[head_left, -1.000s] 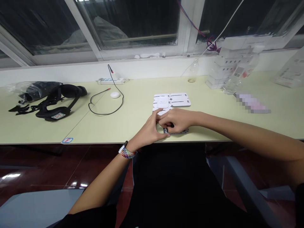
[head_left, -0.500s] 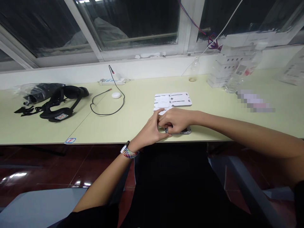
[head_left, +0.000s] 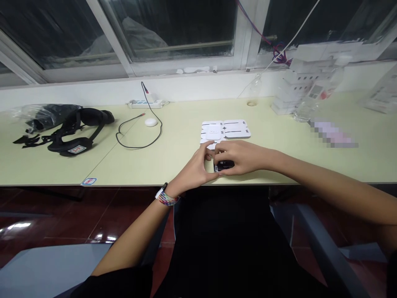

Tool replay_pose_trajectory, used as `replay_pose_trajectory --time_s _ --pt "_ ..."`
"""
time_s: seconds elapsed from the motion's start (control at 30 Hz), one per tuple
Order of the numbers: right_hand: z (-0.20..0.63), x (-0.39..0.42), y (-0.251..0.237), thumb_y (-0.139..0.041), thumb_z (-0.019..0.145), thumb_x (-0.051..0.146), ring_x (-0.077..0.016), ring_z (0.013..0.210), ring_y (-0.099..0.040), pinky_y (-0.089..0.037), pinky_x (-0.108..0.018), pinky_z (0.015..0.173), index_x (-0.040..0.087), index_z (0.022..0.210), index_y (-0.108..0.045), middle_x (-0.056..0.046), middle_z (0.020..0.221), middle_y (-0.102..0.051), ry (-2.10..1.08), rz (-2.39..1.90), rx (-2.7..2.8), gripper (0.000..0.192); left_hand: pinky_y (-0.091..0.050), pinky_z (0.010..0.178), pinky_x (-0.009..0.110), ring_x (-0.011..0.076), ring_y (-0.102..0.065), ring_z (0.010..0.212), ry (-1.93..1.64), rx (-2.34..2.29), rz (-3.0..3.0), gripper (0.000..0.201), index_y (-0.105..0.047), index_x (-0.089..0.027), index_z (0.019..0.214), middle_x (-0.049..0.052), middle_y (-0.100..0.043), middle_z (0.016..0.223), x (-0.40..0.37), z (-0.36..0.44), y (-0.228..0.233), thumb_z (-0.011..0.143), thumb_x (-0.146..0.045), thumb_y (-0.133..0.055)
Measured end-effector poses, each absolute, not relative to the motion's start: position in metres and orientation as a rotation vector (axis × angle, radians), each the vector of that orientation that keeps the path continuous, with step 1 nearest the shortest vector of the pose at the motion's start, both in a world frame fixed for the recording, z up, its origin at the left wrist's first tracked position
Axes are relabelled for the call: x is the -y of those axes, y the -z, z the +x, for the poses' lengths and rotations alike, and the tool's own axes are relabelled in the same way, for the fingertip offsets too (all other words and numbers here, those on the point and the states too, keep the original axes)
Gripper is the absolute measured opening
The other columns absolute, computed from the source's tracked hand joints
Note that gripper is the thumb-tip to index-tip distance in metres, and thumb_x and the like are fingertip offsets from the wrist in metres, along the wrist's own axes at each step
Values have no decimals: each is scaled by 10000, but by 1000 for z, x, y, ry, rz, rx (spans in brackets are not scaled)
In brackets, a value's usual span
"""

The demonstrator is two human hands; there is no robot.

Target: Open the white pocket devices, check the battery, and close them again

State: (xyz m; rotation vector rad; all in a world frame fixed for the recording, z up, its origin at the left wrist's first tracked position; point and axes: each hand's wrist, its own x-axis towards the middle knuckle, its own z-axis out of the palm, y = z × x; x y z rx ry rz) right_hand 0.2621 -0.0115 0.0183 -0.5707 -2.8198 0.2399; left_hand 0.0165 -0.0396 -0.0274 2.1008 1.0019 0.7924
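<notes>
A flat black battery [head_left: 226, 164] with white print, the letters "mAh" partly legible, lies close to the table's front edge between my hands. My right hand [head_left: 240, 156] curls over it from the right, fingers on its far side and thumb on its near side. Around its left end is my left hand [head_left: 200, 166], thumb at the near corner and the other fingers bent on the far side. My right hand covers whatever lies under and right of the battery. Just beyond are flat white cards [head_left: 237, 128] with black lines and a small white square piece [head_left: 213, 132].
A black cable [head_left: 138, 147] loops around a white rounded object [head_left: 151, 122] at the left. Farther left lies a black headset [head_left: 93, 120]. A power strip [head_left: 145, 104] sits by the wall. White boxes [head_left: 287, 95] and a clear bottle [head_left: 305, 109] stand at the back right.
My right hand has opened from a tighter curl and shifted slightly right, so more of the black battery shows. My left hand stays nearly in place.
</notes>
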Motion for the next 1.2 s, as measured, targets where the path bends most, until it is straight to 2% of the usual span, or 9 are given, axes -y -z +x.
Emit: replay_pose_trajectory --time_s 0.2,0.3,0.4,0.53,0.63,0.73,0.8,1.0,1.2 --pt "268 19 -23 -659 1060 374 -259 927 -636 -447 -347 734 225 1226 -741 -109 1103 -701 -209 -654 2760 238 -504 1160 517 293 -609 1238 -786 -990 2123 950 -335 -335 1657 82 -636 1328 39 15 28 878 -301 -878" --pt "280 27 -32 -692 1014 350 -264 940 -662 -477 -363 750 235 1142 -735 -90 1082 -713 -253 -743 2629 177 -509 1169 525 304 -610 1279 -776 -1007 2133 960 -331 -338 1656 89 -633 1368 39 14 28 875 -333 -889" --pt "303 38 -34 -732 968 310 -278 983 -708 -538 -404 838 251 1087 -718 -73 1093 -750 -308 -831 2448 134 -498 1191 557 321 -612 1307 -765 -1026 2139 949 -337 -339 1654 93 -648 1376 39 14 28 879 -328 -883" --pt "339 53 -22 -787 929 291 -305 1083 -766 -597 -462 980 302 1146 -741 -42 1154 -805 -371 -876 2236 222 -486 1215 577 328 -604 1323 -762 -1034 2150 946 -353 -333 1650 98 -652 1383 39 14 28 871 -317 -888" --pt "360 62 -1 -832 897 297 -324 1146 -786 -613 -507 1048 338 1251 -745 -30 1205 -820 -423 -983 2117 367 -483 1228 572 324 -601 1333 -751 -1042 2145 916 -369 -332 1645 95 -643 1396 39 13 28 883 -333 -877" --pt "373 68 18 -866 888 315 -335 1226 -774 -570 -571 1160 375 1422 -687 -29 1235 -820 -508 -1058 2007 566 -486 1226 573 329 -601 1341 -741 -1048 2142 867 -404 -341 1624 88 -643 1393 39 13 28 890 -341 -865" --pt "379 70 26 -880 893 350 -341 1256 -765 -535 -604 1211 393 1480 -658 -31 1233 -820 -562 -1075 1950 630 -486 1226 573 330 -601 1341 -735 -1047 2142 866 -411 -343 1621 85 -643 1390 39 13 28 885 -343 -868" --pt "387 71 30 -886 906 437 -366 1307 -741 -508 -648 1246 391 1502 -651 -57 1277 -812 -631 -1138 1927 642 -487 1218 569 327 -605 1326 -747 -1041 2159 866 -426 -345 1612 81 -650 1363 36 12 29 882 -348 -890" --pt "387 72 30 -877 907 426 -365 1314 -736 -495 -666 1249 394 1509 -642 -57 1291 -811 -637 -1153 1949 647 -512 1189 559 333 -617 1323 -756 -1040 2173 852 -441 -352 1607 84 -653 1363 36 11 30 885 -339 -893"
